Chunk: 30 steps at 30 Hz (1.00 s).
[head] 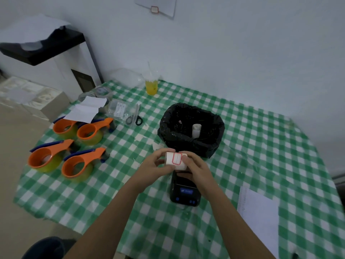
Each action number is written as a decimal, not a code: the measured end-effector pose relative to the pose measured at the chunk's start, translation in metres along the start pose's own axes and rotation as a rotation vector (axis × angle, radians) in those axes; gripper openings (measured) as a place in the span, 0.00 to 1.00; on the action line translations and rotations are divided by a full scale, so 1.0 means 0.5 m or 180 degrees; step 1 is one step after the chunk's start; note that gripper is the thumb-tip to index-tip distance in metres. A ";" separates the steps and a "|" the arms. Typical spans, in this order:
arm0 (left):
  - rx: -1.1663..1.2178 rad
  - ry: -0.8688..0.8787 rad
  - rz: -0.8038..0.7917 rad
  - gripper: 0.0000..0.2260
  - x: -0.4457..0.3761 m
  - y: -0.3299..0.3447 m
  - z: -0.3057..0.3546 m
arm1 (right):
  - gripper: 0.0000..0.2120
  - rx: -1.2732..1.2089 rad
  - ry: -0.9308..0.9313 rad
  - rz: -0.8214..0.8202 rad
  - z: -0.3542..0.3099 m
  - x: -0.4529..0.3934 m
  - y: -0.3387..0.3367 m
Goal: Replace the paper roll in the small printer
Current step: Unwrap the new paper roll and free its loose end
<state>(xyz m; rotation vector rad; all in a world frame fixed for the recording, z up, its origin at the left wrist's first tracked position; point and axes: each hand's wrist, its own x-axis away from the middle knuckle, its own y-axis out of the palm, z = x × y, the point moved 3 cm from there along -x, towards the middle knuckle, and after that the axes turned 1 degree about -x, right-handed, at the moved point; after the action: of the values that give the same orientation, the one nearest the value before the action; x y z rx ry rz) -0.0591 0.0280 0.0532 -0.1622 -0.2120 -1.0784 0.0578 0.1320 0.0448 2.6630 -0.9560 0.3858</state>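
Both hands are gripping a white paper roll (176, 161) between them: the left hand (153, 165) is curling its fingers around the roll's left end, the right hand (196, 167) is closing over its right side. The roll is showing a red-bordered label on its facing surface, its long axis running left to right. The small black printer (185, 193) is sitting on the table just beneath the right hand.

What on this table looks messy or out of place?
Little stands out. Small white paper scraps lie loose on the checked tablecloth beside the black-lined bin, and a used roll stands inside the bin. The new label roll is held in both hands above the printer, not yet loaded.
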 end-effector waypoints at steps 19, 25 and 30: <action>-0.3060 0.1987 0.0516 0.15 -0.018 0.048 0.094 | 0.14 0.0269 -0.0563 0.1182 -0.040 0.011 -0.034; -0.3679 0.2187 0.0557 0.14 -0.013 0.064 0.104 | 0.17 0.0398 -0.0566 0.1374 -0.042 0.014 -0.038; -0.3641 0.1919 0.0373 0.15 -0.019 0.069 0.101 | 0.20 0.0756 -0.0608 0.1477 -0.045 0.018 -0.040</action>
<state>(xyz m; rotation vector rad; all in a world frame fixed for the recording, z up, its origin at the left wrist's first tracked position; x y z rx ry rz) -0.0373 0.0640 0.0988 -0.8393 0.9725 -0.9757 0.0738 0.1495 0.0650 2.6995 -1.6942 0.3629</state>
